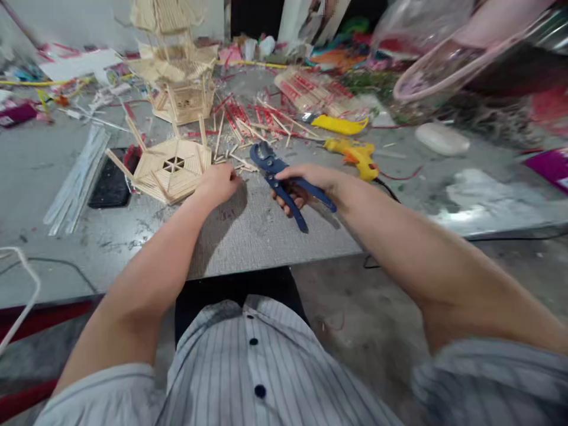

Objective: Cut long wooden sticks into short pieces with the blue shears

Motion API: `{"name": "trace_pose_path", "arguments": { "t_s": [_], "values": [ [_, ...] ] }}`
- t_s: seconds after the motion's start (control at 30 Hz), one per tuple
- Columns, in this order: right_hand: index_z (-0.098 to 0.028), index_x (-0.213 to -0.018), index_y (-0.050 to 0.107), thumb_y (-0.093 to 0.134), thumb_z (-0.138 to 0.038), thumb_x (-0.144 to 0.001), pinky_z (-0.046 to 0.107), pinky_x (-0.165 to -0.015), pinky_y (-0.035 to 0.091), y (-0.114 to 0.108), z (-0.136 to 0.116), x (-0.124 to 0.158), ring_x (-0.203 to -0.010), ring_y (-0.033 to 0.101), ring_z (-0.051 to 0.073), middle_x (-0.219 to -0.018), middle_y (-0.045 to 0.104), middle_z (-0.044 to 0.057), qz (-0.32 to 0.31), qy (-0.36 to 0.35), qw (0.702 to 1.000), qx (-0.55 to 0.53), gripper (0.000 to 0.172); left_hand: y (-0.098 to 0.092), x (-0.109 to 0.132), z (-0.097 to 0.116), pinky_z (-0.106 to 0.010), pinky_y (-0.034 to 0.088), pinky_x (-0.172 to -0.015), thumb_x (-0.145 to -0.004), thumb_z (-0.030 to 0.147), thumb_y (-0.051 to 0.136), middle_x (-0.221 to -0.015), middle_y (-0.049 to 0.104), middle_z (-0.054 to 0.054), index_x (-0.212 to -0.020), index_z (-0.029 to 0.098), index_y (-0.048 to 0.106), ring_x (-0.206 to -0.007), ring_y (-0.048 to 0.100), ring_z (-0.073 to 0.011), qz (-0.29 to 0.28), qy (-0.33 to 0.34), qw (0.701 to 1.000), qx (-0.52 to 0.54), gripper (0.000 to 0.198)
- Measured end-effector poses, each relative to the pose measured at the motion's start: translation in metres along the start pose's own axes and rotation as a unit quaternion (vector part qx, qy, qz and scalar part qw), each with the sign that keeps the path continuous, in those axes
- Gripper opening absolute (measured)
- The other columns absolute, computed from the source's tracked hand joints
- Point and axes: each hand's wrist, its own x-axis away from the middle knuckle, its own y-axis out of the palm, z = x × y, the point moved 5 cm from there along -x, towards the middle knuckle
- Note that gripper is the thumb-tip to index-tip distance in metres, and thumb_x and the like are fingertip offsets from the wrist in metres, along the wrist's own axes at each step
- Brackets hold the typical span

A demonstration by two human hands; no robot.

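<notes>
My right hand (317, 175) is wrapped around a pair of blue cutters (268, 164), gripping it by its two spread handles. The cutters' head points away from me, toward loose cut sticks (244, 161). My left hand (218, 184) rests low over the table with its fingers curled; whatever may be between the fingertips is hidden. Just left of that hand sits a hexagonal platform of wooden sticks (153, 168), with several upright posts and a dark spoked opening in its middle.
A tiered stick pavilion (184, 106) stands behind the platform. Bundled sticks (306, 92), a yellow utility knife (339, 124) and a yellow glue gun (361, 157) lie to the right. Clear glue sticks (77, 177) and a dark phone (109, 192) are at left. A pink basket (426, 89) stands back right.
</notes>
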Motion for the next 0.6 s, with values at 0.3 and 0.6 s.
{"name": "trace_pose_path", "arguments": {
  "t_s": [0.3, 0.6],
  "values": [
    [-0.017, -0.083, 0.057, 0.025, -0.032, -0.09, 0.034, -0.069, 0.051, -0.002, -0.046, 0.011, -0.064, 0.064, 0.016, -0.058, 0.061, 0.003, 0.033, -0.249, 0.958, -0.136, 0.036, -0.001, 0.002, -0.007, -0.031, 0.043, -0.069, -0.08, 0.03, 0.047, -0.075, 0.063, -0.008, -0.088, 0.015, 0.062, -0.072, 0.057, -0.0183, 0.084, -0.053, 0.992, 0.075, 0.023],
    [-0.023, -0.089, 0.052, 0.024, -0.038, -0.08, 0.037, -0.077, 0.05, 0.018, -0.052, 0.016, -0.077, 0.063, 0.016, -0.072, 0.062, 0.003, -0.132, -0.417, 0.884, -0.166, 0.034, -0.015, 0.013, 0.009, -0.025, 0.041, -0.061, -0.082, 0.032, 0.048, -0.078, 0.061, -0.002, -0.094, 0.017, 0.059, -0.058, 0.05, -0.009, 0.201, 0.043, 0.93, 0.305, 0.022]
  ]
}}
